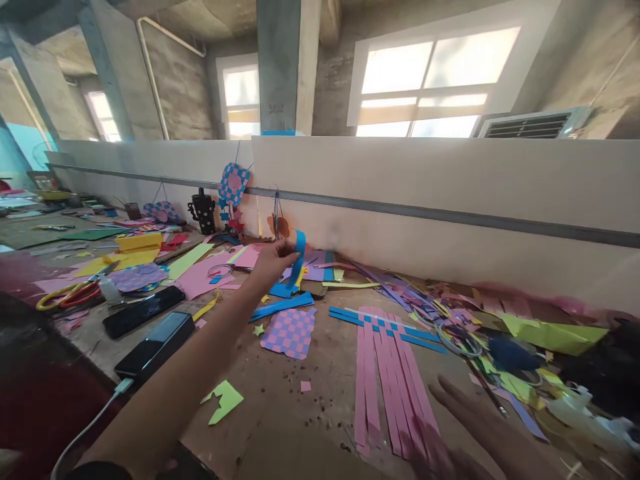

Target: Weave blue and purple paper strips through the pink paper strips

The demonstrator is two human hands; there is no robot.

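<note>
My left hand point(280, 257) is stretched out over the middle of the table, its fingers closed on a blue paper strip point(300, 250) that curls downward. More blue strips point(280, 305) lie just below it. Low on the right, my right hand point(475, 427), somewhat blurred, has its fingers apart and holds nothing. Beside it lie long pink paper strips point(393, 387), their upper ends woven with blue strips point(425, 335) into a checked pattern. A finished-looking purple and pink woven paper piece point(290, 332) lies between the hands.
At left are scissors point(75, 293), a glue bottle point(109, 290), a phone point(145, 312) and a power bank point(155, 345) with a white cable. A black tumbler point(203, 212) stands by the wall. Paper scraps point(440, 300) and a plastic bottle point(575, 403) crowd the right side.
</note>
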